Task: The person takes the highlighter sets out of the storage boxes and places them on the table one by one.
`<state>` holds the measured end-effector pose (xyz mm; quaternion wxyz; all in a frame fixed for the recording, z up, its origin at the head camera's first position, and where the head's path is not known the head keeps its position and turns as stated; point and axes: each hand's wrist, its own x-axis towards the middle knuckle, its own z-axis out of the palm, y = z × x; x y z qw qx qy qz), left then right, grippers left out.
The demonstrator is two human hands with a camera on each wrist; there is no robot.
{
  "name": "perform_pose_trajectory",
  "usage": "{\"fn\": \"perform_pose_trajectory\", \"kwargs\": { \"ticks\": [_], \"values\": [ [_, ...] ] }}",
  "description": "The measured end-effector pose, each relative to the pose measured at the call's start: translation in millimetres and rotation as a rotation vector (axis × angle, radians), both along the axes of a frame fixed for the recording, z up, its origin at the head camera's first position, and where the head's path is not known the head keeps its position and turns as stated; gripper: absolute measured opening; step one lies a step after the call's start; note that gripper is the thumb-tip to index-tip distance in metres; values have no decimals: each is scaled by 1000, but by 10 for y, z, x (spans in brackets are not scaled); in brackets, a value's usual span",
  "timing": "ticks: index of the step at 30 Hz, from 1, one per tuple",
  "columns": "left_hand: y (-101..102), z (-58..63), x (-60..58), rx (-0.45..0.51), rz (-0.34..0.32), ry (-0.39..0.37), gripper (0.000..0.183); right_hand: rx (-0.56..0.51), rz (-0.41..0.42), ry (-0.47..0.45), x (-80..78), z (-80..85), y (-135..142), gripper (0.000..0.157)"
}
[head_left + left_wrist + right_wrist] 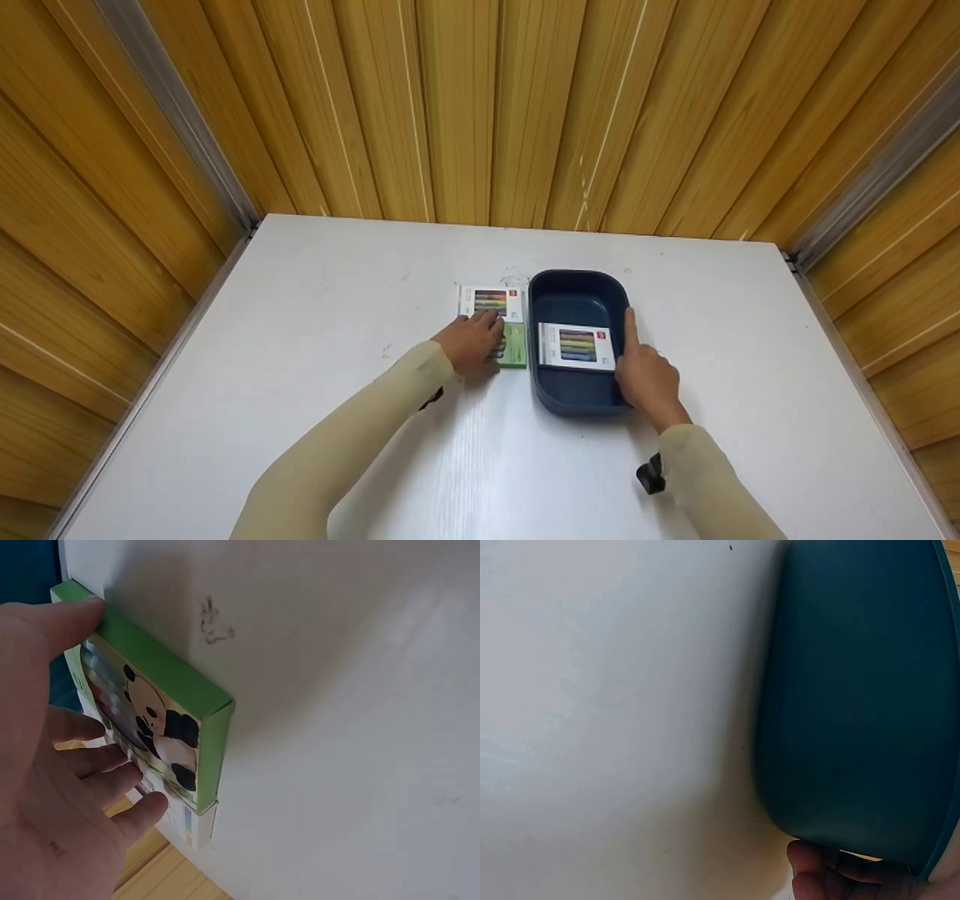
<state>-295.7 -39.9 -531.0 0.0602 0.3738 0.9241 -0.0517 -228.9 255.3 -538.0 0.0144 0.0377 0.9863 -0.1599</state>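
A green box with a panda picture (161, 716) lies flat on the white table, touching a white box of coloured sticks (491, 300) beyond it. My left hand (470, 343) spans the green box. Its thumb touches the near green side, and its loosely extended fingers reach over the far edge toward the white box. To the right stands a dark blue plastic bin (581, 394) with a second white box of coloured sticks (576, 346) inside. My right hand (649, 375) holds the bin's right rim, index finger stretched along the wall, other fingers bent against the outside.
The white table (360, 300) carries a few dark smudges. Wood-patterned panels (457, 112) rise behind it and at both sides. Each wrist wears a dark strap device, plain on the right wrist (651, 475).
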Motion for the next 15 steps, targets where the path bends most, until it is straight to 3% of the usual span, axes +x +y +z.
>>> {"fn": "perform_pose_trajectory", "kwargs": {
  "ticks": [8, 15],
  "values": [
    [0, 8, -5, -1, -6, 12, 69, -9, 0, 6, 10, 11, -6, 75],
    [22, 55, -11, 8, 29, -69, 67, -16, -2, -1, 1, -1, -3, 76]
  ]
}}
